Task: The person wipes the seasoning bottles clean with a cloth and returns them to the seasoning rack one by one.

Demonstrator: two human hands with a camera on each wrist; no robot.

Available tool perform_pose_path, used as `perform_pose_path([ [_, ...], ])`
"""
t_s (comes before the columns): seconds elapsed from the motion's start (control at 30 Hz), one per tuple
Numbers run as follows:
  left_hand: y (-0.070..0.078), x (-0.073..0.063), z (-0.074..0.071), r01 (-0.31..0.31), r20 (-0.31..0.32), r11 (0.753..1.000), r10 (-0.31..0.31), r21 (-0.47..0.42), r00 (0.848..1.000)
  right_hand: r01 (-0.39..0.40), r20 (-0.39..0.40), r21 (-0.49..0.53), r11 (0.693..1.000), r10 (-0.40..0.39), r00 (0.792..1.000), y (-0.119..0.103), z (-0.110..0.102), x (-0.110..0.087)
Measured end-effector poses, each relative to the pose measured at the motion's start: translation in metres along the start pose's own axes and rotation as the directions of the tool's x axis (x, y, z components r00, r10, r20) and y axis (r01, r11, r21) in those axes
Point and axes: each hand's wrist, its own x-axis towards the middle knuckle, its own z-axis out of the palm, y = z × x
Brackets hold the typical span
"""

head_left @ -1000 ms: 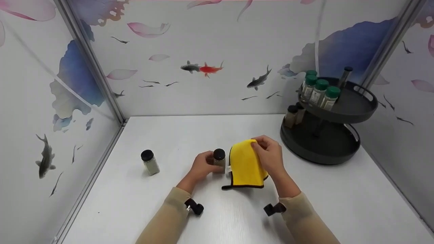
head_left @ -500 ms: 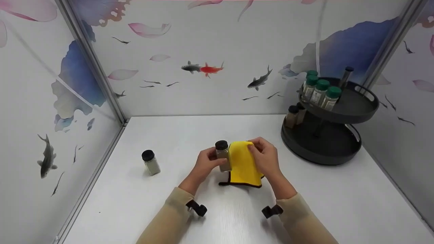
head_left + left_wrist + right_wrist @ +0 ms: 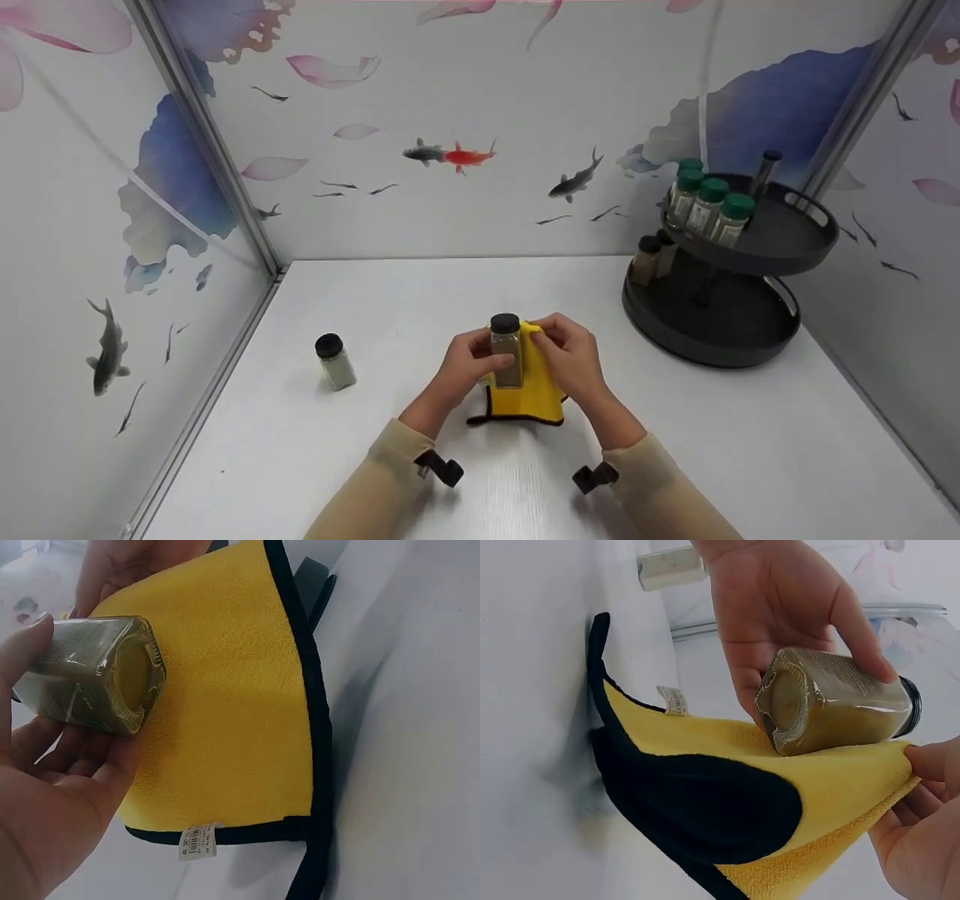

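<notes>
My left hand (image 3: 465,367) grips a squarish clear spice jar (image 3: 507,358) with a black cap and brownish-green powder inside. The jar is raised off the table, its base toward the camera in the left wrist view. My right hand (image 3: 571,354) pinches the top edge of a yellow cloth (image 3: 232,705) with black trim and a small white label (image 3: 198,841). The cloth hangs down behind the jar, and in the right wrist view the jar's side lies against it. Dark fabric shows on the cloth's other side (image 3: 705,802).
A second black-capped jar (image 3: 335,363) of pale powder stands on the white table (image 3: 262,465) at left. At the back right is a two-tier black turntable rack (image 3: 712,337), bearing several green-capped jars (image 3: 709,206) above and black-capped jars (image 3: 646,259) below. Patterned walls enclose the table.
My left hand has lifted the jar from the table and moved it right, in front of the cloth. My right hand has brought the cloth left toward it.
</notes>
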Motion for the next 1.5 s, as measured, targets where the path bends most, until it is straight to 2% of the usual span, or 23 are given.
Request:
perform_pose_path([
  [0.23,0.004,-0.001,0.001,0.018,-0.032,1.000,-0.017,0.022,0.999,0.060,-0.017,-0.008,0.998,-0.060,0.998,-0.006,0.003,-0.005],
  [0.47,0.009,0.000,0.002,0.064,-0.115,0.998,-0.062,0.010,0.991,0.147,-0.030,-0.073,0.986,-0.150,0.988,-0.011,0.010,-0.012],
  [0.67,0.009,0.002,0.000,0.093,-0.177,0.996,-0.090,0.009,0.980,0.179,-0.018,-0.103,0.978,-0.182,0.983,-0.014,0.013,-0.014],
  [0.8,0.011,0.002,-0.001,0.100,-0.194,0.995,-0.092,0.031,0.977,0.187,-0.026,-0.123,0.975,-0.191,0.981,-0.015,0.016,-0.017],
  [1.23,0.022,-0.003,0.002,0.052,-0.123,0.993,-0.038,0.110,0.992,0.216,-0.088,-0.120,0.969,-0.227,0.970,-0.013,0.011,-0.015],
  [1.37,0.023,-0.004,0.001,0.028,-0.084,0.992,-0.018,0.122,0.996,0.212,-0.086,-0.098,0.972,-0.221,0.972,-0.011,0.009,-0.012],
  [1.5,0.023,-0.005,0.000,0.014,-0.012,0.994,-0.013,0.109,1.000,0.191,-0.075,-0.067,0.979,-0.196,0.978,-0.008,0.006,-0.009],
])
